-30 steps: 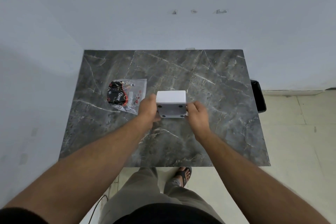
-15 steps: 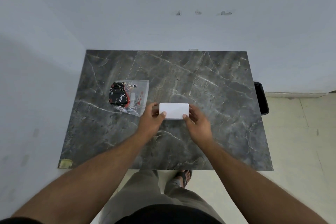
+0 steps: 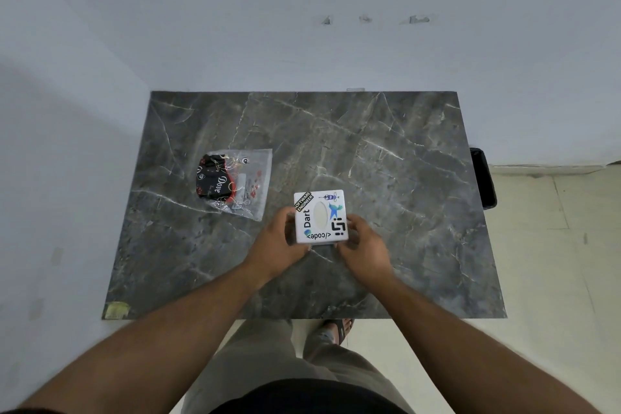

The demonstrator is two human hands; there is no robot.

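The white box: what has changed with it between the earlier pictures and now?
The white box was turned: first its underside with feet faced the camera, then a plain side, now the stickered face with the oval opening. The left hand and right hand kept gripping its sides. The plastic bag stayed in place on the table.

A white square box (image 3: 321, 217) carries stickers (image 3: 306, 219) on its top face: black lettering, a black label with white letters, a blue bird, and a cream oval in the middle. The dark grey marble-look tabletop (image 3: 386, 151) is crossed by thin white veins. A clear plastic bag (image 3: 255, 191) shows black cloth (image 3: 210, 178) with white script and red marks. A black plastic bin (image 3: 483, 178) contrasts with cream floor tiles (image 3: 554, 245).
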